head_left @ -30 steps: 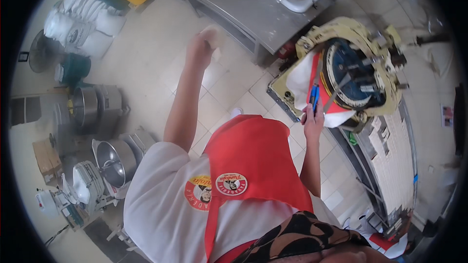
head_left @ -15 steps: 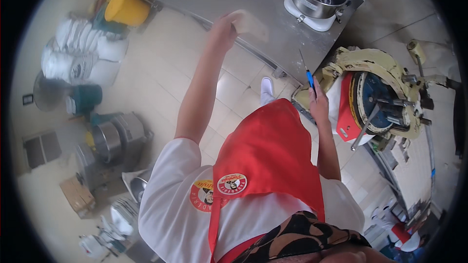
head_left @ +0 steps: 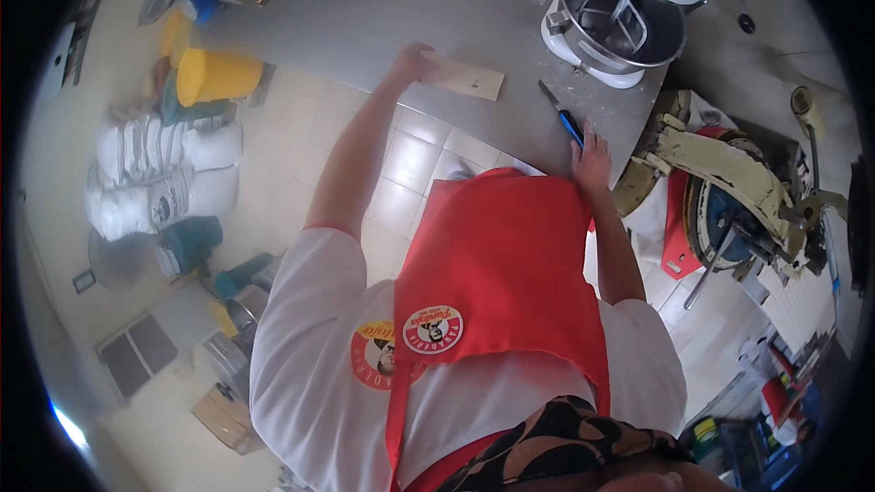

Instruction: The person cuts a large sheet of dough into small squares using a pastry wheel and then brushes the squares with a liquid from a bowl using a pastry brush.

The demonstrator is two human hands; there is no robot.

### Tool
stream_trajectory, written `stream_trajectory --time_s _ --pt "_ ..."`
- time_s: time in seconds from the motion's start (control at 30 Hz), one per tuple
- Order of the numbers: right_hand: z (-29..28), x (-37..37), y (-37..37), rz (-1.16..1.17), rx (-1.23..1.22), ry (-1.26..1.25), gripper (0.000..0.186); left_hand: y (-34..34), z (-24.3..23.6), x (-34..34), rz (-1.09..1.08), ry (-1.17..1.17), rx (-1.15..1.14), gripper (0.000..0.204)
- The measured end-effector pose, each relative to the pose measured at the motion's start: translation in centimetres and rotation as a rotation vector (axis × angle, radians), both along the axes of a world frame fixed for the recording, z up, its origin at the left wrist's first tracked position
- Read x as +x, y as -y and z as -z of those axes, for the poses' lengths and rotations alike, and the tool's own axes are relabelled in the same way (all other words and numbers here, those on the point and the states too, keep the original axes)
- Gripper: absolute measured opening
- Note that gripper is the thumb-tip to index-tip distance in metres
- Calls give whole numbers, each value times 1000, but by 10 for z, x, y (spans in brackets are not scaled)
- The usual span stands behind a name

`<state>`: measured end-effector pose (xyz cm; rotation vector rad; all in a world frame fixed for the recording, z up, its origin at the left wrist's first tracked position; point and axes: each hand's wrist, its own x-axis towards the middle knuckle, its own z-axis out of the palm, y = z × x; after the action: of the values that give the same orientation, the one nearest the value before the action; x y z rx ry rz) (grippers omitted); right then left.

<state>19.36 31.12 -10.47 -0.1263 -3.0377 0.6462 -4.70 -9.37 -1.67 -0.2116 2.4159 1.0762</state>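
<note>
My left hand (head_left: 416, 62) is closed on one end of a flat, pale beige piece, perhaps a paper packet (head_left: 467, 78), held at the near edge of the steel table. A small dark mark shows on its face. To the right, a knife (head_left: 570, 123) with a blue and black handle lies on the table, its dark blade pointing away and to the left. My right hand (head_left: 592, 162) rests at the handle's near end with its fingers stretched out and apart, not wrapped round it.
A stand mixer with a steel bowl (head_left: 615, 50) stands on the table (head_left: 365, 9) at the far right. Beside the table's right end is a cream-painted machine (head_left: 729, 164). At left are a yellow bucket (head_left: 219, 77) and stacked white sacks (head_left: 150, 191).
I have moved closer to the table. The knife, earlier held in my right hand, now lies on the tabletop with that hand's fingers opened. The beige piece has come down toward the table.
</note>
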Motion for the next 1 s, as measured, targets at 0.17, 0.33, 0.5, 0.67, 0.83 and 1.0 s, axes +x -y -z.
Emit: stream_trajectory --time_s 0.17,0.33,0.5,0.67,0.83,1.0 --pt "-22 -48 29 146 135 10 69 46 48 -65 349 -257 -322 66" --pt "-20 -78 104 174 47 -106 77 7 58 -50 843 -575 -354 82" --pt "-32 -159 199 87 27 123 86 -8 86 -33 947 -582 -148 82" --pt "-33 -182 224 -2 121 310 85 9 94 -36 965 -718 -26 75" --pt "-35 -187 233 -39 158 268 82 24 107 -42 977 -735 14 77" --pt "-39 -187 245 -1 157 233 81 69 66 -62 923 -544 -122 84"
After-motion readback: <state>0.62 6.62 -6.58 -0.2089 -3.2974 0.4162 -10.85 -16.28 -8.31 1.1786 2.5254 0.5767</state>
